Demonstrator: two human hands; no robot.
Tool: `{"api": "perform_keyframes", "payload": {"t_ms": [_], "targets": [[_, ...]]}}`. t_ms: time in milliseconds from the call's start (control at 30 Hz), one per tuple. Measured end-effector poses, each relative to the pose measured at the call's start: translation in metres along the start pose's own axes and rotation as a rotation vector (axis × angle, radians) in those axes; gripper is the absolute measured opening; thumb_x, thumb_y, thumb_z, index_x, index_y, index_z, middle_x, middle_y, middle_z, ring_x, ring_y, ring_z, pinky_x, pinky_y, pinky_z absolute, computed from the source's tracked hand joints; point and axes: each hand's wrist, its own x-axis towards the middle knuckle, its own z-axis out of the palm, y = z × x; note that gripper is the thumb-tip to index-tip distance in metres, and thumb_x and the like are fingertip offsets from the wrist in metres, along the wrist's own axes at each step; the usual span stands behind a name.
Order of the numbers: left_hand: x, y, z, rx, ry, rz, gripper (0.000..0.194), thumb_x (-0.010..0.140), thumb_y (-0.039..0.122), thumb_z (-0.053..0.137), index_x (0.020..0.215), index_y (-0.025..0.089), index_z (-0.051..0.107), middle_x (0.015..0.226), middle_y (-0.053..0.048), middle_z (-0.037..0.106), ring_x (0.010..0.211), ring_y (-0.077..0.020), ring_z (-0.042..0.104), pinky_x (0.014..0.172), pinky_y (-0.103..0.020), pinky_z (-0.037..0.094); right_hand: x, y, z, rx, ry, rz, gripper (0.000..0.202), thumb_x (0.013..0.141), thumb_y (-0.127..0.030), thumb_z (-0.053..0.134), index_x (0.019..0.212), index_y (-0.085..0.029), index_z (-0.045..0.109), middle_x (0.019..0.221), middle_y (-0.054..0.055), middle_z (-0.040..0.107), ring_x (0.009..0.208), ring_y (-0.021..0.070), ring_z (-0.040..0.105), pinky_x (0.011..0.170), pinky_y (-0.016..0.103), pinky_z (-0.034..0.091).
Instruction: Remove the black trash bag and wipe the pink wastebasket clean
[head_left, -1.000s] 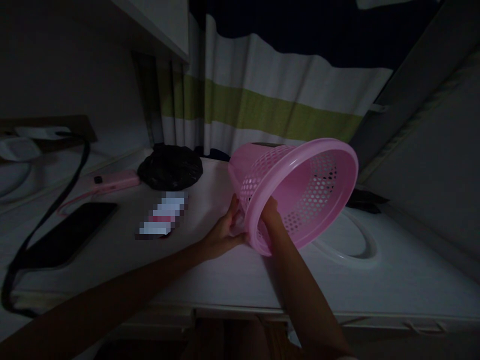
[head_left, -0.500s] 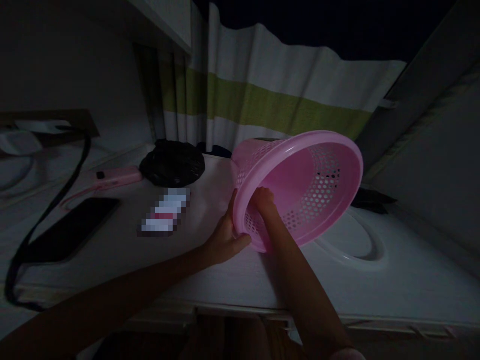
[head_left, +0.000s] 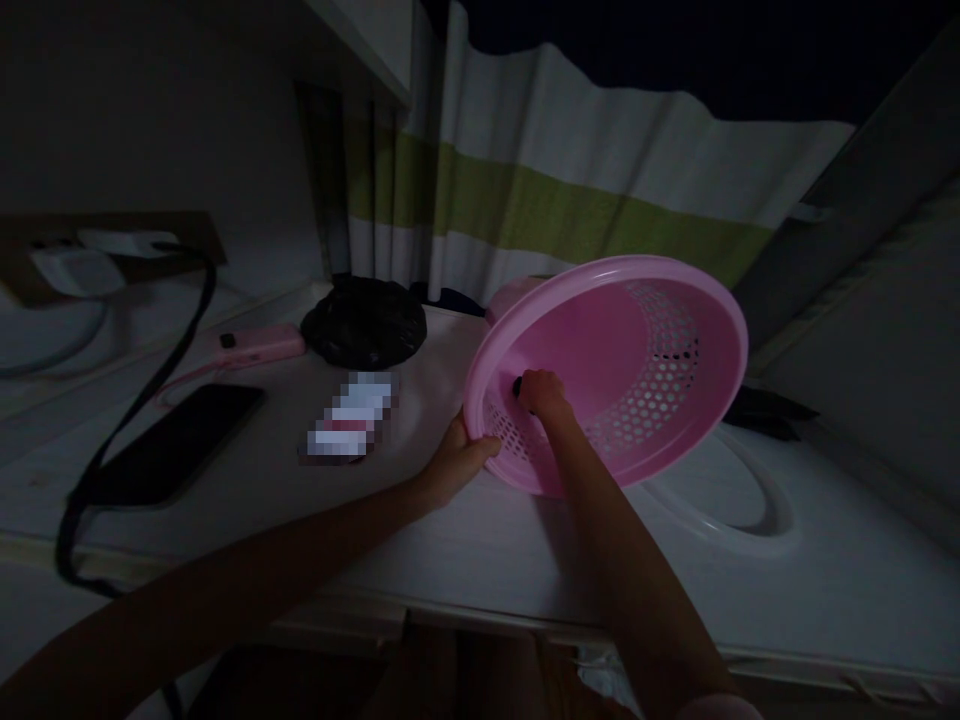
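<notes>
A pink plastic basket [head_left: 600, 340] with honeycomb holes lies tipped over on the white desk, its wide mouth facing me. My left hand [head_left: 454, 465] grips its rim at the lower left, thumb on the inside edge and fingers behind the wall. Inside the basket, close to its left wall, my right hand [head_left: 546, 392] is closed. A small dark bit shows at its fingers; I cannot make out what it is. The palm side of that hand is hidden.
Left of the basket are a crumpled black plastic bag [head_left: 366, 322], a lit, blurred phone [head_left: 349, 418], a dark phone [head_left: 176, 445], a pink strapped device [head_left: 262, 345] and a black cable [head_left: 142, 400]. A white ring [head_left: 776, 510] and black plastic [head_left: 769, 412] lie to the right. A curtain [head_left: 592, 215] hangs behind.
The whole view has shifted, with things sitting farther right. The basket's mouth has turned slightly more toward me. A dark bit now shows at my right hand's fingers.
</notes>
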Motion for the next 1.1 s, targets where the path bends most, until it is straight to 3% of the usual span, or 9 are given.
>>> {"api": "perform_keyframes", "payload": {"t_ms": [100, 267, 467, 633, 900, 1100], "targets": [[0.002, -0.003, -0.002, -0.023, 0.0, -0.027, 0.04, 0.053, 0.013, 0.053, 0.093, 0.014, 0.055, 0.085, -0.004, 0.06, 0.081, -0.0195, 0.055, 0.074, -0.032, 0.045, 0.01, 0.005, 0.004, 0.003, 0.003, -0.038, 0.034, 0.083, -0.022, 0.04, 0.107, -0.011, 0.061, 0.102, 0.019, 0.063, 0.096, 0.0257, 0.059, 0.077, 0.033, 0.046], [0.005, -0.009, -0.005, -0.028, -0.02, -0.035, 0.042, 0.053, 0.013, 0.054, 0.095, 0.014, 0.056, 0.085, -0.004, 0.059, 0.079, -0.0182, 0.054, 0.071, -0.03, 0.045, 0.024, 0.009, 0.015, 0.025, 0.002, -0.105, 0.036, 0.085, -0.03, 0.037, 0.115, -0.025, 0.056, 0.108, 0.01, 0.063, 0.096, 0.0227, 0.06, 0.077, 0.031, 0.046], [0.01, -0.012, -0.007, -0.009, -0.06, -0.044, 0.044, 0.054, 0.013, 0.053, 0.098, 0.014, 0.054, 0.086, -0.005, 0.059, 0.078, -0.0178, 0.054, 0.069, -0.029, 0.045, 0.034, 0.001, 0.026, 0.071, 0.113, -0.124, 0.042, 0.087, -0.038, 0.03, 0.118, -0.023, 0.054, 0.102, 0.013, 0.064, 0.093, 0.0235, 0.061, 0.076, 0.034, 0.045], [0.012, -0.013, -0.007, 0.009, -0.069, -0.045, 0.042, 0.054, 0.015, 0.054, 0.095, 0.013, 0.054, 0.084, -0.005, 0.059, 0.079, -0.0186, 0.054, 0.071, -0.03, 0.045, 0.037, 0.009, 0.028, 0.123, 0.119, -0.22, 0.042, 0.085, -0.032, 0.036, 0.125, -0.029, 0.046, 0.109, 0.008, 0.062, 0.093, 0.0217, 0.061, 0.078, 0.033, 0.045], [0.012, -0.012, -0.007, 0.023, -0.035, -0.064, 0.034, 0.052, 0.015, 0.054, 0.086, 0.014, 0.057, 0.081, -0.003, 0.059, 0.079, -0.0184, 0.054, 0.072, -0.03, 0.044, 0.001, 0.029, 0.024, 0.231, 0.116, -0.505, 0.051, 0.078, -0.017, 0.045, 0.127, -0.029, 0.043, 0.113, 0.004, 0.06, 0.092, 0.0179, 0.061, 0.08, 0.026, 0.043], [0.015, -0.021, -0.01, 0.006, -0.067, -0.042, 0.03, 0.053, 0.014, 0.052, 0.082, 0.012, 0.058, 0.078, -0.003, 0.06, 0.078, -0.019, 0.055, 0.071, -0.03, 0.045, -0.031, 0.034, 0.02, 0.345, 0.105, -0.572, 0.045, 0.081, -0.02, 0.046, 0.125, -0.027, 0.045, 0.118, 0.003, 0.056, 0.098, 0.0165, 0.059, 0.082, 0.023, 0.041]]}}
